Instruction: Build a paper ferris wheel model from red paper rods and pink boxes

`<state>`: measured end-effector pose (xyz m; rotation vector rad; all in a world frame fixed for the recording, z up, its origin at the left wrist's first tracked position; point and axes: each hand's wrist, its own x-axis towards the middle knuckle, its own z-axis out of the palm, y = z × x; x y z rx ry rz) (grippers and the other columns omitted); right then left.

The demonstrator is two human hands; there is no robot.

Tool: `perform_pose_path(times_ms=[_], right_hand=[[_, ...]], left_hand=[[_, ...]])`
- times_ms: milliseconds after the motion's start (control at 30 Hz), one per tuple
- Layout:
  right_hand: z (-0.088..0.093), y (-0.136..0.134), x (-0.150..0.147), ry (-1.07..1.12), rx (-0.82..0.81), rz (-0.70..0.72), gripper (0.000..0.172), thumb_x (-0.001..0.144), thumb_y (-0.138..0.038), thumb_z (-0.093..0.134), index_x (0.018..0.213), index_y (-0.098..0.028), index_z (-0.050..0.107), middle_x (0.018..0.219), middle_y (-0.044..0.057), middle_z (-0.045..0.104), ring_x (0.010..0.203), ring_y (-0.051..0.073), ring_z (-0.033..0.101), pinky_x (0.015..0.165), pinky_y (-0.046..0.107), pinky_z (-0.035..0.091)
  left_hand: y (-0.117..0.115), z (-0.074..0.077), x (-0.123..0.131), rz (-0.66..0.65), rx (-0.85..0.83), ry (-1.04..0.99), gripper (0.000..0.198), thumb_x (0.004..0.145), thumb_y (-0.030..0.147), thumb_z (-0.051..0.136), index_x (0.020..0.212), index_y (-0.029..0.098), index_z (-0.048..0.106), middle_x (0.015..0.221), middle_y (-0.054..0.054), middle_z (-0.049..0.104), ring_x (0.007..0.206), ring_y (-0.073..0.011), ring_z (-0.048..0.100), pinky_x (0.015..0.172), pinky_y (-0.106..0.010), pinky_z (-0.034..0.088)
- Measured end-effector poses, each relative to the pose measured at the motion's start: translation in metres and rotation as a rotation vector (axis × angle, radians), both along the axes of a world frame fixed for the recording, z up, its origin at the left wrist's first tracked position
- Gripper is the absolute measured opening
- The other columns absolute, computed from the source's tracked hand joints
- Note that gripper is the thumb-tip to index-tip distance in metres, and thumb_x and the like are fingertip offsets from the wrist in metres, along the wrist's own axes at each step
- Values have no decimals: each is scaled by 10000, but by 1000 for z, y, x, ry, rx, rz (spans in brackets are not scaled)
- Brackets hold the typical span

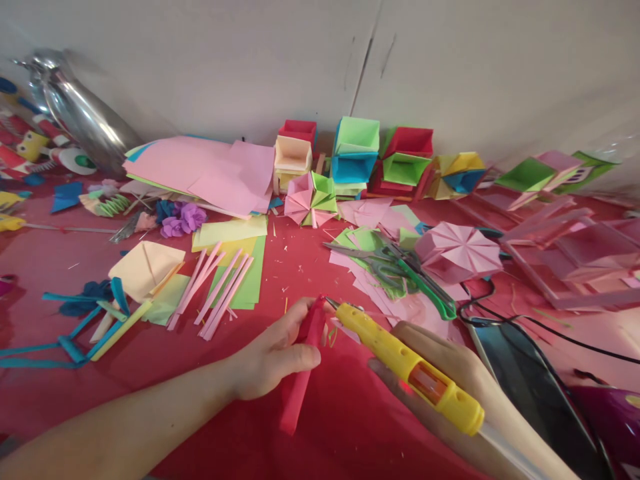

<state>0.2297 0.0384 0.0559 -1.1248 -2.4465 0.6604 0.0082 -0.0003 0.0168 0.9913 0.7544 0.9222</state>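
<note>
Yellow glue gun (383, 340) fills the curled right hand (450, 353); left hand (267, 365) pinches a slim, plain red strip (301, 387)

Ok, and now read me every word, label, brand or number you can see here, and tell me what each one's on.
No text can be read in this picture.
Pale patch on the green piece at the far right: dark marks, too small and blurred to tell whether they are lettering.
Yellow tool: no legible lettering.
Dark-screened device: no legible lettering.
</note>
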Motion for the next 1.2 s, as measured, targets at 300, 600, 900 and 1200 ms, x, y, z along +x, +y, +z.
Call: perform_pose_path(times_ms=[300,600,900,1200], right_hand=[[-1,40,26,-234,335,-256,150,828,-329,483,936,-228,505,890,63,614,576,154,574,444,251,362],[-18,76,55,-510,308,-338,355,758,-332,585,1060,-148,550,1054,148,565,835,281,588,595,348,447],[6,6,-17,216,-146,37,162,865,-350,507,952,-273,620,864,3,645,805,149,593,712,268,459],[-14,-9,-40,423,-597,12,146,849,-309,530,793,-198,606,728,-30,598,676,98,521,629,207,418]], left_hand=[[5,2,-3,29,39,80,452,776,245,502,1207,236,366,917,-14,415,692,-116,366,675,-289,311],[5,-2,-6,-20,147,131,531,748,269,528,1231,275,308,952,-18,385,733,-124,370,682,-299,341],[-1,-7,5,105,318,287,572,753,228,544,1249,299,269,972,-15,396,741,-116,406,709,-291,409],[-5,-9,13,134,575,612,595,746,240,574,1257,239,269,1071,-77,431,958,-217,491,856,-419,422]])
